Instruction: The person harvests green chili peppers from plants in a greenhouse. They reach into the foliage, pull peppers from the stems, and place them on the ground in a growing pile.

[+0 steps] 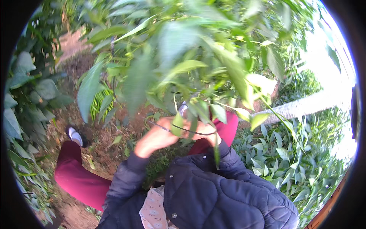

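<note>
Both hands meet in front of the body, among the lower stems of a leafy green plant (183,63) whose nearest leaves are blurred. My left hand (207,131) is on the right side, partly covered by hanging leaves. Beside it, my right hand (164,131) reaches in from the left, its fingers hidden behind a leaf. A thin dark cord or tube (194,132) curves across both hands. What the fingers grip, if anything, cannot be made out.
Leafy plants stand at the left (25,86) and lower right (286,157). A pale post or beam (294,110) slants at the right. Brown soil (100,154) with leaf litter lies between my legs. Grass-like blades (100,100) grow behind the foliage.
</note>
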Action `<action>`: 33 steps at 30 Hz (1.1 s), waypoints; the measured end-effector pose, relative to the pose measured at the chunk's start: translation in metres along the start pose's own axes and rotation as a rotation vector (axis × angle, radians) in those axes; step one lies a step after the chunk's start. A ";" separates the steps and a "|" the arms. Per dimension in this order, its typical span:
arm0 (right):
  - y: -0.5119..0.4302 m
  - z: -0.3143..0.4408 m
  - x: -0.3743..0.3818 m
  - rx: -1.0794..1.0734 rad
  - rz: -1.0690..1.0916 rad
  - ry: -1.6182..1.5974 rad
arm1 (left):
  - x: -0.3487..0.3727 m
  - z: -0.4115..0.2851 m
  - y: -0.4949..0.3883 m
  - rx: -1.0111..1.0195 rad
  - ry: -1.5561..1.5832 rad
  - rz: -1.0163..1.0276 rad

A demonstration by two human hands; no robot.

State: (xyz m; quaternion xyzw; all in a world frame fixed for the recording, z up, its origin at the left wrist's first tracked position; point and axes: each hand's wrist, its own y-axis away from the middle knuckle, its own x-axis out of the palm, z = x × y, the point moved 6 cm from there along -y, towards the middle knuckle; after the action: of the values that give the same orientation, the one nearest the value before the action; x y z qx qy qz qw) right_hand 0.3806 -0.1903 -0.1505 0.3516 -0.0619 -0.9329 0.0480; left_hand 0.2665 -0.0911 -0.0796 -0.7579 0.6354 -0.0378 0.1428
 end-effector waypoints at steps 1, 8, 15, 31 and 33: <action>0.009 -0.006 -0.018 0.062 -0.120 -0.105 | 0.018 -0.027 -0.014 0.175 0.069 0.044; 0.041 -0.014 -0.046 0.515 -0.216 0.249 | -0.012 -0.127 -0.148 0.597 -0.801 -0.186; 0.043 0.000 -0.054 0.334 -0.408 -0.015 | -0.126 -0.173 -0.188 0.340 -0.276 -0.020; 0.047 0.147 -0.277 -0.520 -1.458 -0.062 | -0.126 -0.147 -0.140 0.300 -0.045 -0.160; 0.017 0.162 -0.321 -0.709 -1.326 -0.091 | -0.119 -0.149 -0.142 0.301 -0.047 -0.208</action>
State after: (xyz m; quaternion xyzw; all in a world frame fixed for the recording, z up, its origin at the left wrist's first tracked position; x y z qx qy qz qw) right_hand 0.5150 -0.1510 0.1813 0.2396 0.4648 -0.7440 -0.4159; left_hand 0.3433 0.0216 0.1146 -0.7902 0.5374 -0.1291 0.2649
